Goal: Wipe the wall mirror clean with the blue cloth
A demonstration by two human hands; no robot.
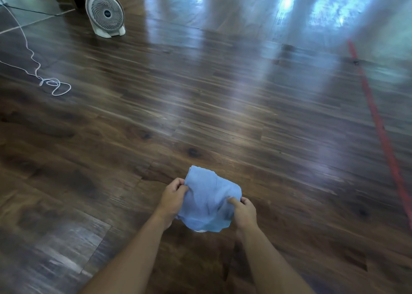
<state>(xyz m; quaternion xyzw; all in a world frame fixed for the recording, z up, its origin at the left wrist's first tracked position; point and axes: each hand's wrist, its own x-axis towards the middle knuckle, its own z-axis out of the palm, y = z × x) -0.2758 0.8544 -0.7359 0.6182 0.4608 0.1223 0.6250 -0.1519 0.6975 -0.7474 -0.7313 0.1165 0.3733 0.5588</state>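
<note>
Between your two hands, low in the head view and held out over the wood floor, hangs the blue cloth. You have it bunched rather than spread: its top edge rises above your knuckles, and its ragged lower edge droops below both wrists. Your left hand pinches the cloth's upper left edge, fingers curled shut on the fabric with the thumb pressing from the near side. Your right hand grips the lower right side, thumb lying on top of the cloth and pointing inward, the other fingers folded under it, so the fabric is clamped between them. Most of the cloth sits in the gap between your hands, slack and creased. Something small and white peeks out just under its bottom edge; you cannot tell what it is.

Farther off, a white fan stands upright on the floor at the upper left. A white cord trails from the left edge and ends in loose loops on the boards. A red strip runs diagonally along the right side. Pale light reflects off the floor at the top.
</note>
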